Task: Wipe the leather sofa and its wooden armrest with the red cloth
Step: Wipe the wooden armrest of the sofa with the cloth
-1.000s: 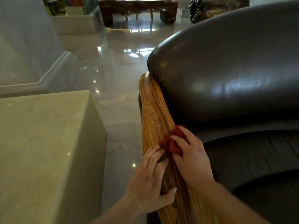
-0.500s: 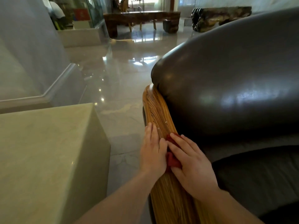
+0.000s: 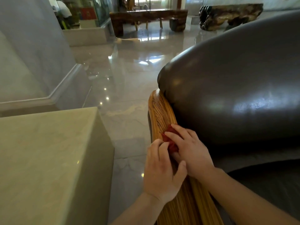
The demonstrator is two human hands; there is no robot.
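Note:
A striped golden wooden armrest (image 3: pixel 159 113) curves along the left side of the dark brown leather sofa (image 3: pixel 235 88). A small bunched red cloth (image 3: pixel 168 137) lies on the armrest's top. My right hand (image 3: pixel 191 151) presses down on the cloth, fingers spread over it. My left hand (image 3: pixel 160 172) rests on the armrest just below and left of the cloth, its fingertips curled against the cloth's edge; I cannot tell whether it grips the cloth. Most of the cloth is hidden under my fingers.
A pale stone block (image 3: pixel 48 159) stands close on the left, with a narrow strip of glossy marble floor (image 3: pixel 126 88) between it and the sofa. Far back stand a dark wooden table (image 3: pixel 146 17), a carved log bench (image 3: pixel 230 13) and a person (image 3: pixel 63 13).
Both hands and the cloth slid up the armrest towards the backrest, and the left hand then drew back from flat to curled.

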